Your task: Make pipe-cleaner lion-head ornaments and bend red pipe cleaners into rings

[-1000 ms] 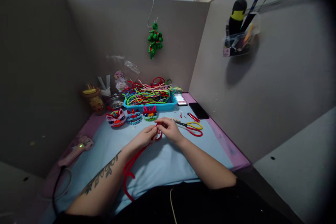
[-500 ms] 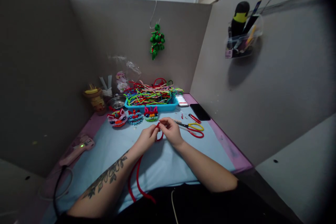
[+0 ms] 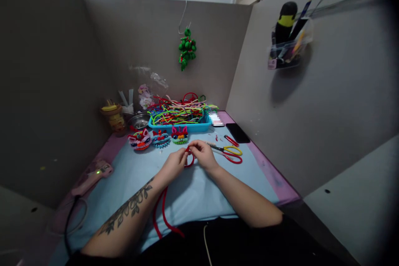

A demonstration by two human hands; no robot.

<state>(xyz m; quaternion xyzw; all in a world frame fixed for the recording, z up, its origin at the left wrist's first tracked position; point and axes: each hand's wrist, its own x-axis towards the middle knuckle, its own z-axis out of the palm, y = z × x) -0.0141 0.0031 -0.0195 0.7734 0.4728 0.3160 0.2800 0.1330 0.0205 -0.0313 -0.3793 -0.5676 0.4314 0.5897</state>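
Note:
My left hand (image 3: 175, 163) and my right hand (image 3: 202, 154) meet over the light blue mat (image 3: 199, 193), both pinching a long red pipe cleaner (image 3: 162, 212). Between the fingertips the pipe cleaner forms a small loop. Its two long tails run back along my tattooed left forearm toward my body. Just behind my hands stand three small colourful pipe-cleaner animal heads (image 3: 160, 138).
A blue tray (image 3: 179, 125) heaped with coloured pipe cleaners sits at the back. Scissors (image 3: 229, 153) and a black phone (image 3: 237, 132) lie to the right. A pink glue gun (image 3: 90, 176) with a green light lies left. A metal bowl (image 3: 139, 121) and a yellow-lidded cup (image 3: 112, 117) stand back left.
Both hands stay together on the red pipe cleaner while the loop between them tightens slightly. Its tails have swung nearer my body. The view shifted a little.

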